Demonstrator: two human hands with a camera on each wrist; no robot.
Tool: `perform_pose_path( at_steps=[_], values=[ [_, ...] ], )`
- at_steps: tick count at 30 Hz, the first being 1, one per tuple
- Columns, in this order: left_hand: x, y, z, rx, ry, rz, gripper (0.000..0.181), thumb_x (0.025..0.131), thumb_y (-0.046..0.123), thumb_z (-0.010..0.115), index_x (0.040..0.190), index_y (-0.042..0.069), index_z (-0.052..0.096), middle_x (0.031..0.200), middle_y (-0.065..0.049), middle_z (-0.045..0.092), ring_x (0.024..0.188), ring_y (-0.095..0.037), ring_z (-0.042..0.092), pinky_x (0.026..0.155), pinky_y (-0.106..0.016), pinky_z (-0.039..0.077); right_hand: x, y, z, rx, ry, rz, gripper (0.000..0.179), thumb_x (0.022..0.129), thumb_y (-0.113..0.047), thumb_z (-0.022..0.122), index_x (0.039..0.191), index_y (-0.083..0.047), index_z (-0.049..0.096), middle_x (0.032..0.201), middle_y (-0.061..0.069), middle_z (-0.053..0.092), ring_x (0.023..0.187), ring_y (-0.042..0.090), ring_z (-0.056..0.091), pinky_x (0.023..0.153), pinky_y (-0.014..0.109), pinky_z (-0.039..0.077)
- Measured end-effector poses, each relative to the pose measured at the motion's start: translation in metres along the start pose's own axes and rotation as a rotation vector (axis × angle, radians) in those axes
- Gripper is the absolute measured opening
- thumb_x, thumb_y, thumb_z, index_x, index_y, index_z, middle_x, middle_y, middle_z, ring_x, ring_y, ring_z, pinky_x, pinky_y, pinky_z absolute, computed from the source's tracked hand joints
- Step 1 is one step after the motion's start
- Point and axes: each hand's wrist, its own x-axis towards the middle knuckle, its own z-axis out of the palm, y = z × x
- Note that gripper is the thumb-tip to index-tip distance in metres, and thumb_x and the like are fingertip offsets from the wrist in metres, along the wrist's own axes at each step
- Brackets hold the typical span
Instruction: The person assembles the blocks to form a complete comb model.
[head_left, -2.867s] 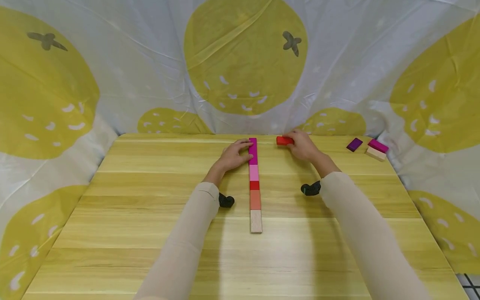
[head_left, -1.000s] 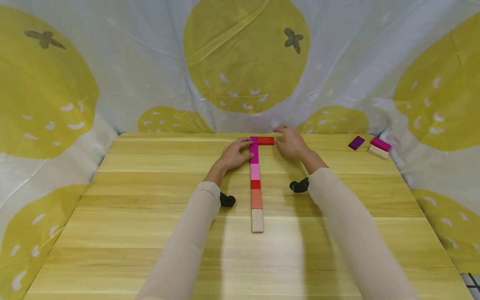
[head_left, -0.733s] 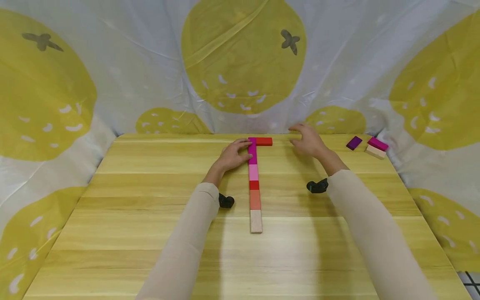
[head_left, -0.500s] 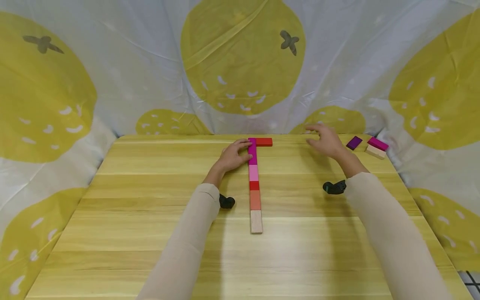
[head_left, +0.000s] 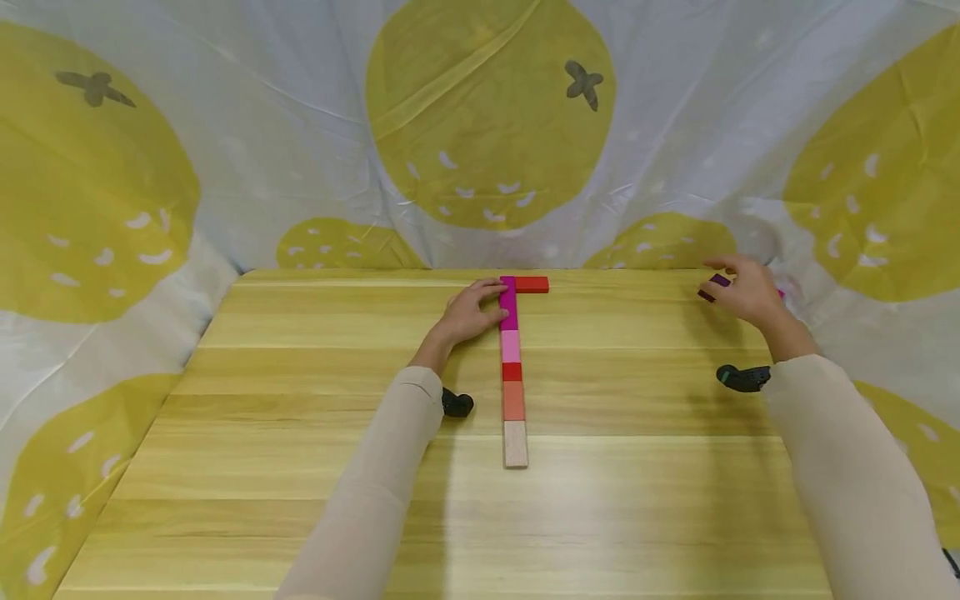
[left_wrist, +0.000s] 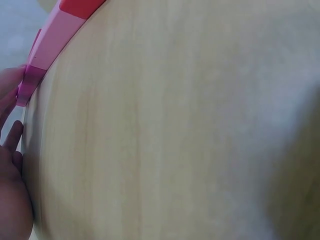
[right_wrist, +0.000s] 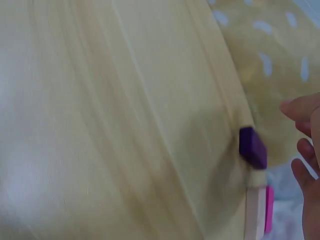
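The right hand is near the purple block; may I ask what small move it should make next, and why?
I would probably bring the right hand in and close it round the purple block: it is spread and holds nothing, the right wrist view shows a gap before the block, and the left hand rests on the magenta block.

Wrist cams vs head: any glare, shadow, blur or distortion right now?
Head: pale glare on the table, lower middle, soft shadows either side. Left wrist: dim, table edge bowed as if by the lens, dark shadow lower right. Right wrist: dim, grain and purple block soft, shadow left of the block.
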Motion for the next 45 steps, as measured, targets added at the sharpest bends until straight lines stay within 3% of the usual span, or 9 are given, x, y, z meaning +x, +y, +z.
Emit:
perform_pose_path(
  at_steps=[2, 9, 17, 23, 29, 37, 39, 41, 45],
  values=[
    [0.0, 0.001, -0.001, -0.006, 0.001, 0.002, 0.056, 0.101, 0.029, 0.066, 0.152, 0.013, 0.054, 0.161, -0.003, 0.04, 0.149, -0.026, 0.033, 0.119, -0.05, 0.021, -0.003, 0.012, -0.003, 0.01, 0.003, 0.03, 0.048, 0.104, -0.019, 0.06, 0.144, 0.005, 0.053, 0.144, 0.033, 0.047, 0.128, 0.057, 0.041, 0.1, 0.071, 0.037],
    [-0.002, 0.001, -0.004, -0.015, 0.004, -0.006, 0.055, 0.1, 0.028, 0.067, 0.152, 0.013, 0.055, 0.16, -0.003, 0.041, 0.149, -0.025, 0.034, 0.119, -0.05, 0.021, -0.012, 0.045, -0.005, 0.029, 0.034, 0.059, 0.047, 0.103, -0.015, 0.057, 0.142, 0.01, 0.053, 0.138, 0.04, 0.048, 0.124, 0.057, 0.048, 0.098, 0.068, 0.042],
    [0.002, -0.001, -0.001, 0.0, 0.003, 0.001, 0.055, 0.1, 0.03, 0.067, 0.152, 0.015, 0.055, 0.161, -0.001, 0.04, 0.149, -0.024, 0.033, 0.119, -0.049, 0.022, -0.026, 0.069, -0.01, -0.013, 0.019, 0.079, 0.054, 0.104, -0.022, 0.052, 0.141, 0.018, 0.047, 0.135, 0.043, 0.042, 0.124, 0.06, 0.037, 0.104, 0.07, 0.031],
    [0.002, 0.0, 0.0, 0.001, 0.0, -0.007, 0.055, 0.1, 0.03, 0.067, 0.152, 0.015, 0.055, 0.161, 0.0, 0.04, 0.149, -0.023, 0.034, 0.118, -0.049, 0.022, -0.029, 0.079, -0.008, -0.01, -0.004, 0.128, 0.056, 0.102, -0.016, 0.053, 0.145, 0.018, 0.042, 0.142, 0.046, 0.038, 0.136, 0.062, 0.028, 0.114, 0.068, 0.022],
    [0.001, 0.0, 0.0, -0.01, -0.003, -0.016, 0.055, 0.101, 0.031, 0.067, 0.153, 0.016, 0.054, 0.161, 0.0, 0.04, 0.149, -0.022, 0.033, 0.118, -0.049, 0.021, -0.029, 0.081, -0.001, -0.066, -0.019, 0.152, 0.053, 0.105, -0.022, 0.053, 0.143, 0.016, 0.047, 0.139, 0.046, 0.042, 0.129, 0.062, 0.036, 0.108, 0.069, 0.029],
    [0.001, -0.001, 0.0, -0.027, 0.001, -0.002, 0.054, 0.1, 0.028, 0.068, 0.152, 0.015, 0.055, 0.161, 0.0, 0.04, 0.15, -0.023, 0.033, 0.119, -0.05, 0.019, -0.032, 0.075, -0.002, 0.018, -0.043, 0.162, 0.054, 0.106, -0.025, 0.058, 0.14, 0.016, 0.048, 0.142, 0.046, 0.038, 0.128, 0.061, 0.037, 0.106, 0.069, 0.031],
    [0.001, -0.001, 0.0, -0.025, -0.003, -0.004, 0.055, 0.1, 0.028, 0.068, 0.152, 0.015, 0.055, 0.162, 0.0, 0.039, 0.15, -0.023, 0.032, 0.119, -0.05, 0.018, -0.034, 0.073, -0.003, 0.046, -0.052, 0.157, 0.056, 0.106, -0.025, 0.061, 0.141, 0.016, 0.048, 0.139, 0.045, 0.042, 0.124, 0.058, 0.041, 0.101, 0.065, 0.038],
    [0.001, -0.001, 0.0, -0.023, -0.003, -0.005, 0.055, 0.1, 0.028, 0.067, 0.152, 0.015, 0.055, 0.162, -0.001, 0.039, 0.15, -0.023, 0.032, 0.12, -0.05, 0.018, -0.035, 0.071, -0.004, 0.07, -0.067, 0.161, 0.058, 0.104, -0.027, 0.064, 0.142, 0.015, 0.049, 0.136, 0.042, 0.045, 0.118, 0.054, 0.046, 0.093, 0.052, 0.046],
    [0.0, -0.001, 0.0, -0.024, -0.002, -0.011, 0.055, 0.101, 0.028, 0.068, 0.152, 0.016, 0.055, 0.162, 0.0, 0.039, 0.15, -0.022, 0.032, 0.119, -0.05, 0.018, -0.037, 0.071, -0.008, 0.106, -0.101, 0.168, 0.063, 0.102, -0.031, 0.069, 0.143, 0.013, 0.05, 0.128, 0.037, 0.05, 0.107, 0.043, 0.05, 0.073, 0.025, 0.045]
  ],
)
